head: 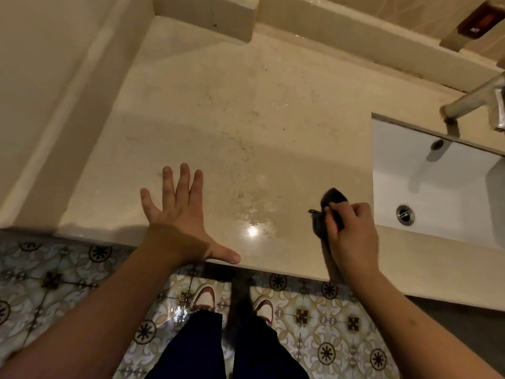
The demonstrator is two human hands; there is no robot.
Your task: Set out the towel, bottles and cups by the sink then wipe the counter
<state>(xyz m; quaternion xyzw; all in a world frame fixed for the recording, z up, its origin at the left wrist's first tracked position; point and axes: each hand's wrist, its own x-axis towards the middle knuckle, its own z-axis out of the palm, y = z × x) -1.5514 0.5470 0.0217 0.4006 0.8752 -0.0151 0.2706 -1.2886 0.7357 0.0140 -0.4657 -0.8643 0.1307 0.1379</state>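
Observation:
The beige stone counter (246, 105) fills the middle of the head view, with wet streaks and a bright glare spot near its front edge. My left hand (180, 217) lies flat on it near the front edge, fingers spread and holding nothing. My right hand (352, 236) is shut on a small dark cloth (333, 201), bunched and pressed on the counter just left of the white sink (437, 181). Part of the cloth is hidden under my fingers. No bottles, cups or towel show.
A metal faucet (472, 102) reaches over the sink from the right. A raised ledge (207, 15) runs along the back wall, and a side wall (54, 91) closes the left. Patterned floor tiles (314, 318) and my shoes lie below the counter edge.

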